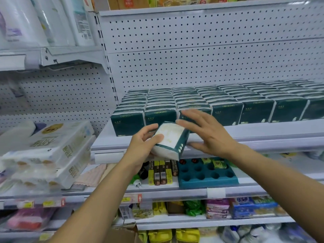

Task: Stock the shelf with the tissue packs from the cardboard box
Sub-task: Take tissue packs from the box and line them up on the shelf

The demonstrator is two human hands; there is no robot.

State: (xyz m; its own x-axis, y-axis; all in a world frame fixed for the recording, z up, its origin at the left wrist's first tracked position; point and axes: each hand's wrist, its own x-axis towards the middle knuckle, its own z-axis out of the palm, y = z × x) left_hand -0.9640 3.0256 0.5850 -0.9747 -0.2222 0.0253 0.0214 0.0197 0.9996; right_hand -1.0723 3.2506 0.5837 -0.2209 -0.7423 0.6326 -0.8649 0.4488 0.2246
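A dark green and white tissue pack [169, 140] is held up in the air, tilted, just in front of the edge of the white shelf [263, 132]. The left hand [142, 148] holds it from the left side, with the thumb on top of the pale face and the other fingers curled under it. The right hand [208, 130] is beside the pack on the right, its fingers straight and spread out, with the fingertips touching the pack's top right corner. On the shelf behind, many more green tissue packs [226, 102] stand upright in neat rows, packed close together, going all the way back to the white wall with little holes [210, 55]. On the next shelf down there is a blue tray with round holes [206, 174] and some small yellow and brown boxes [160, 172] beside it. To the left, big white packs of paper [52, 151] are stacked up.
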